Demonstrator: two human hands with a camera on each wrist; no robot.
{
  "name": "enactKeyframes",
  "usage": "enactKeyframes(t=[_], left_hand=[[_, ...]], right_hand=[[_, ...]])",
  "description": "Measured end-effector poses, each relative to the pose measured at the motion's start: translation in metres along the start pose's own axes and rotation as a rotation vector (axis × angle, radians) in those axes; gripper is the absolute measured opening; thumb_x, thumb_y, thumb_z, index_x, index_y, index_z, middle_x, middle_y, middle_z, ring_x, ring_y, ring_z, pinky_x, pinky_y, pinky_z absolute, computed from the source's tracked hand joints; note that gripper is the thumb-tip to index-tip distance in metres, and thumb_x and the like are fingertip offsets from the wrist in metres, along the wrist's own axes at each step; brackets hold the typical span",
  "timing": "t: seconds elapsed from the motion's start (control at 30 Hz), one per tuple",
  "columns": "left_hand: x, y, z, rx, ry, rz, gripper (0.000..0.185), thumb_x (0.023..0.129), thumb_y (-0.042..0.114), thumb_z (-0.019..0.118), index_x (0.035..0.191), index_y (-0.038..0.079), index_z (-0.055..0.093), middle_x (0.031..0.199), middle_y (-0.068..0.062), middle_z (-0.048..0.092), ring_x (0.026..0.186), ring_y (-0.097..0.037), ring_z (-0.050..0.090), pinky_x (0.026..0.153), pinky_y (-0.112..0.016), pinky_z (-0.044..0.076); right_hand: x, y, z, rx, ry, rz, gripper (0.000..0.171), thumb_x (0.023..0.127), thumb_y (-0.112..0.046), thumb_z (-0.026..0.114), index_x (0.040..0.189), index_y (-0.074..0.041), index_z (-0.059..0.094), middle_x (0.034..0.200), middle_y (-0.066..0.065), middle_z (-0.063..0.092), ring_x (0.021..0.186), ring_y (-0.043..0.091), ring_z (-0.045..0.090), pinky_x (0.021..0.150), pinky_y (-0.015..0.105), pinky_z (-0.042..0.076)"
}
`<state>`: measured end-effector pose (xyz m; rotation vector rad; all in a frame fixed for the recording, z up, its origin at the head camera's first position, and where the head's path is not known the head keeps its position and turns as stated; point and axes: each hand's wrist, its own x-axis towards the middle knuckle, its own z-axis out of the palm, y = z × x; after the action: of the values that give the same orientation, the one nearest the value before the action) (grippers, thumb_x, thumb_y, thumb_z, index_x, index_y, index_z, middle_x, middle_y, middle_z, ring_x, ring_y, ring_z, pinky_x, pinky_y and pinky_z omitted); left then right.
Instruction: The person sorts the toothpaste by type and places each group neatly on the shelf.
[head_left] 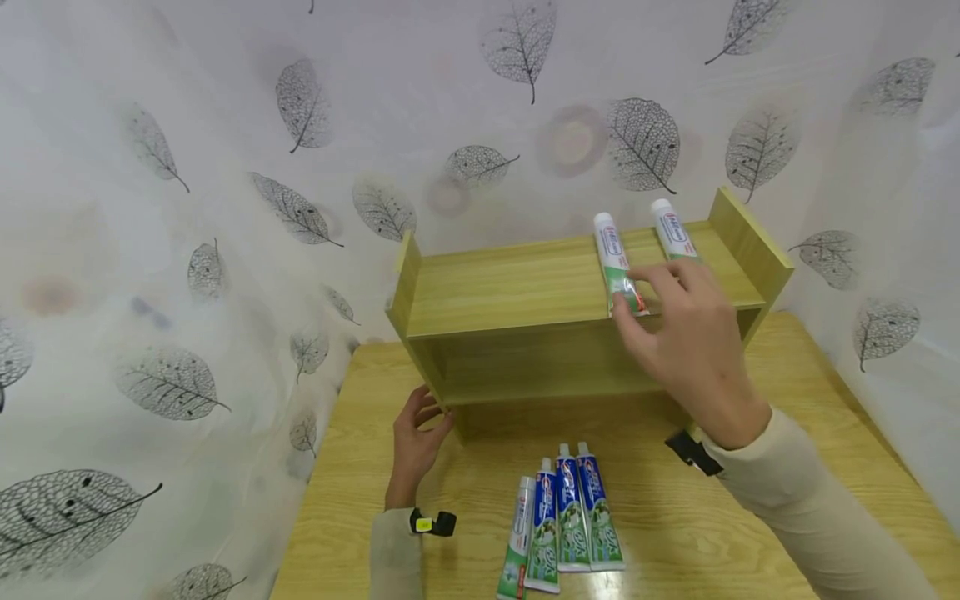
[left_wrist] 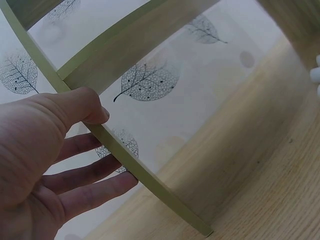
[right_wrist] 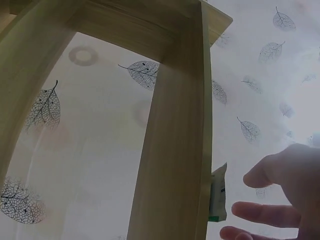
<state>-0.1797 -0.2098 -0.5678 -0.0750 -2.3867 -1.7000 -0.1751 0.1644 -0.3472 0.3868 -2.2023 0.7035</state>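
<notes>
A small two-tier wooden shelf (head_left: 510, 287) stands on the table. My left hand (head_left: 417, 442) holds the edge of its left side panel (left_wrist: 150, 180), thumb on the front and fingers behind. On the top board, toward the right, lie two white-and-green toothpaste tubes, caps to the back. My right hand (head_left: 690, 342) hovers at the front end of the left toothpaste tube (head_left: 611, 250), thumb and fingers spread. The right wrist view shows a gap between those fingertips and the end of that tube (right_wrist: 218, 195). The hand partly covers the right toothpaste tube (head_left: 673, 231).
On the table (head_left: 337, 500) before the shelf, several toothpaste tubes lie side by side: a white-and-green toothpaste tube (head_left: 519, 533) at left, then blue-and-green toothpaste tubes (head_left: 572, 508). A leaf-patterned covering (head_left: 450, 100) hangs behind and at both sides.
</notes>
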Motion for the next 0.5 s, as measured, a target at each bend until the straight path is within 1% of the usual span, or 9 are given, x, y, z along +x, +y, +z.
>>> enactKeyframes(t=[0.17,0.27,0.37,0.5], left_hand=[[0.0,-0.002,0.0,0.001,0.006,0.014,0.057,0.097,-0.002,0.079,0.148,0.016,0.064,0.125,-0.022,0.072,0.117,-0.046,0.075,0.084,-0.046,0.069],[0.001,-0.001,-0.001,-0.004,0.016,0.032,0.055,0.096,-0.001,0.08,0.147,0.015,0.065,0.124,-0.022,0.073,0.116,-0.046,0.075,0.082,-0.042,0.069],[0.002,-0.001,-0.001,-0.005,0.016,0.034,0.055,0.097,0.0,0.08,0.147,0.015,0.065,0.124,-0.022,0.073,0.116,-0.046,0.075,0.082,-0.041,0.069],[0.001,-0.003,-0.001,-0.003,0.005,0.019,0.055,0.097,0.001,0.08,0.148,0.015,0.064,0.125,-0.022,0.072,0.116,-0.046,0.075,0.083,-0.044,0.069]], right_hand=[[-0.016,0.007,-0.003,0.001,0.089,-0.069,0.021,0.095,-0.014,0.073,0.101,0.005,0.077,0.086,0.021,0.071,0.075,0.032,0.06,0.063,0.043,0.047],[-0.025,0.011,-0.003,-0.001,0.141,-0.117,0.024,0.096,-0.019,0.068,0.094,0.004,0.077,0.077,0.018,0.07,0.067,0.029,0.06,0.059,0.04,0.046],[-0.033,0.014,-0.003,-0.003,0.159,-0.143,0.03,0.098,-0.023,0.064,0.091,0.003,0.076,0.074,0.017,0.069,0.064,0.028,0.06,0.058,0.038,0.044],[-0.047,0.018,-0.001,-0.012,0.159,-0.148,0.034,0.098,-0.026,0.061,0.088,0.002,0.077,0.072,0.016,0.07,0.063,0.027,0.06,0.057,0.037,0.045]])
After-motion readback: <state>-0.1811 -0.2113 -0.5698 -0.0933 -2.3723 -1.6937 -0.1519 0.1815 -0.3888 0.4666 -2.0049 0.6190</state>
